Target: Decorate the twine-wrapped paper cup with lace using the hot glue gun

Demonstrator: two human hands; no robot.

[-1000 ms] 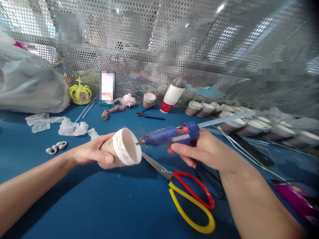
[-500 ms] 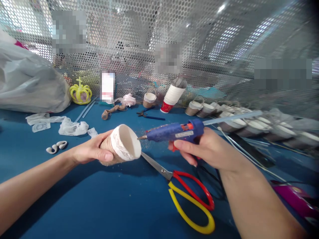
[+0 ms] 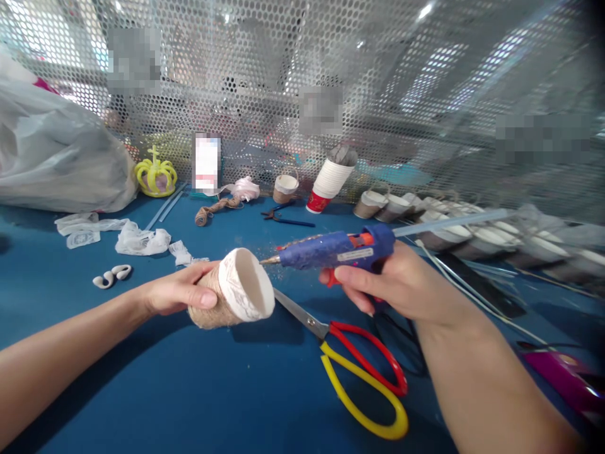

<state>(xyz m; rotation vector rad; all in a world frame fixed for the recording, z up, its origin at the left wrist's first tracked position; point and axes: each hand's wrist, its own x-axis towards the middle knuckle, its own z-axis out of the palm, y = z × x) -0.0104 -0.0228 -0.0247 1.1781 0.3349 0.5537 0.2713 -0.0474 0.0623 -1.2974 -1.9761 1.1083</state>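
My left hand (image 3: 184, 293) is closed around a paper cup (image 3: 212, 299) wound with brown twine and banded with white lace near its rim. The cup is tilted, its open mouth facing right. In my right hand (image 3: 373, 277) is a blue hot glue gun (image 3: 316, 251), with fingers wrapped round its handle and near the red trigger. Its metal nozzle is right by the cup's upper rim; whether they touch I cannot tell. A clear glue stick (image 3: 454, 222) juts from the gun's back. Below lie scissors (image 3: 309, 325) with one red and one yellow handle.
Lace trim (image 3: 142, 238), twine (image 3: 212, 210), pliers (image 3: 286, 217) and a yellow crown-shaped piece (image 3: 155, 176) lie beyond my hands. A stack of white cups (image 3: 333, 180) stands by the perforated metal screen (image 3: 265, 113). Several small wrapped cups (image 3: 444, 233) line the right side. A plastic bag (image 3: 57, 151) sits left.
The cup has turned in my left hand and dipped slightly down and right, baring more twine. The glue gun stays almost where it was, its nozzle by the rim.
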